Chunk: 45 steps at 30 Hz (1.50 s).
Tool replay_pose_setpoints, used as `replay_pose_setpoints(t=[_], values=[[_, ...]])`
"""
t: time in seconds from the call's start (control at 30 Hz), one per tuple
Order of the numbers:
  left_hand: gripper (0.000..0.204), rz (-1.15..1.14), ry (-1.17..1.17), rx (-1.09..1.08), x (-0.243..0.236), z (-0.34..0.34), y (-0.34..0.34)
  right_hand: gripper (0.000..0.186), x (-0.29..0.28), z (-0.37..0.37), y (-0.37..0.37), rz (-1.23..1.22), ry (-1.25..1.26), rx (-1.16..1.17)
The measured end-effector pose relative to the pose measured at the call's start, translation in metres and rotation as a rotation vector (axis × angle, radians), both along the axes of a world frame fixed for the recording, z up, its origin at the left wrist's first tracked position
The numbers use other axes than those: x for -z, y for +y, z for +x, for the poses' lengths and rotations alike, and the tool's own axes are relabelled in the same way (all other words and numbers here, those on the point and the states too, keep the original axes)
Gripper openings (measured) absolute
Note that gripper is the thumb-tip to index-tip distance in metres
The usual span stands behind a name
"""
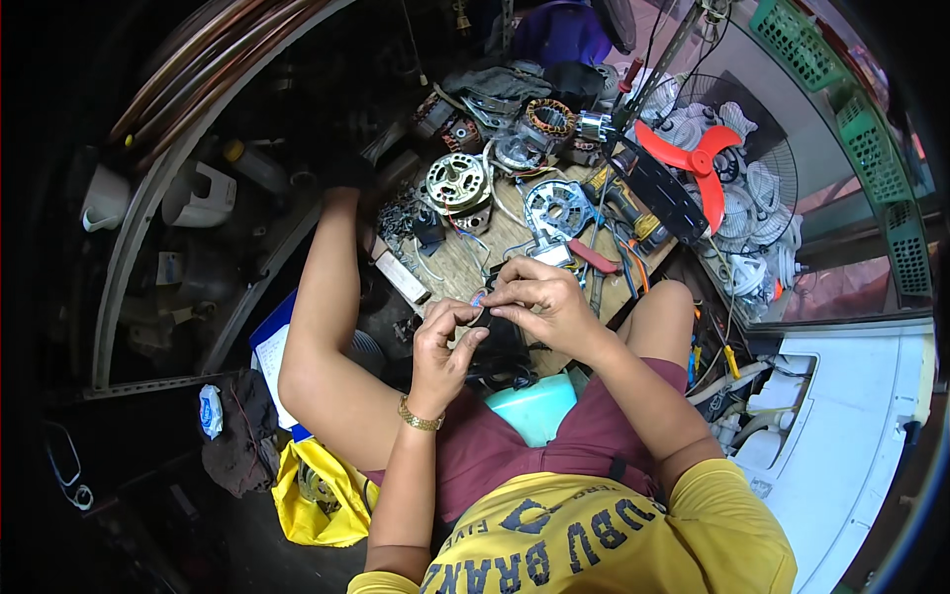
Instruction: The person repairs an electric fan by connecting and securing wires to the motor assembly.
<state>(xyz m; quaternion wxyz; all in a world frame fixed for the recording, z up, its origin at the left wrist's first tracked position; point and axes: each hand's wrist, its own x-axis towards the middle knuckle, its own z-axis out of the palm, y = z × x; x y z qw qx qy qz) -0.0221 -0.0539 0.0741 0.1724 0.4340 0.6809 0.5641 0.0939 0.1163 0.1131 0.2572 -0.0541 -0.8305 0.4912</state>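
Note:
My left hand and my right hand meet just past my knees, with fingertips pinched together. Between them is a small blue piece, with something thin and dark beside it; its kind is too small to make out. Just beyond the fingers stands an electric motor with a round, slotted metal cover and loose wires trailing from it. A blue-and-silver round motor housing lies to its right. Near my right hand are a small silver box and a red-handled tool.
A yellow-and-black power drill and a red fan blade are at the right. A copper-wound stator sits at the back. A long white block lies left, a teal container between my legs, a yellow bag lower left.

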Motion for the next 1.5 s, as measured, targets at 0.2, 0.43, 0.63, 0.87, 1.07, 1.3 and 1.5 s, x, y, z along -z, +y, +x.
replay_pose_setpoints(t=[0.2,0.43,0.63,0.87,1.07,1.3,1.5], values=[[0.017,0.135,-0.652,0.067,-0.012,0.01,-0.002,0.015,0.006,0.004,0.004,-0.311,0.064,-0.002],[0.021,0.156,-0.658,0.154,-0.013,0.008,-0.006,0.014,-0.007,0.01,0.003,-0.232,-0.031,-0.069],[0.021,0.124,-0.483,0.153,-0.009,0.005,-0.009,0.014,-0.021,0.01,0.004,-0.078,-0.045,-0.124],[0.019,0.074,-0.524,0.137,-0.006,0.008,-0.012,0.014,-0.016,0.011,0.009,0.036,-0.096,-0.211],[0.018,0.148,-0.638,0.013,-0.019,0.018,-0.006,0.015,-0.015,0.017,0.001,0.117,0.052,-0.089],[0.024,0.064,-0.131,-0.167,-0.037,0.024,-0.003,0.014,-0.016,0.018,-0.014,0.219,0.155,0.046],[0.024,0.075,0.125,-0.197,-0.051,0.031,-0.002,0.015,-0.021,0.018,-0.019,0.305,0.191,0.098]])
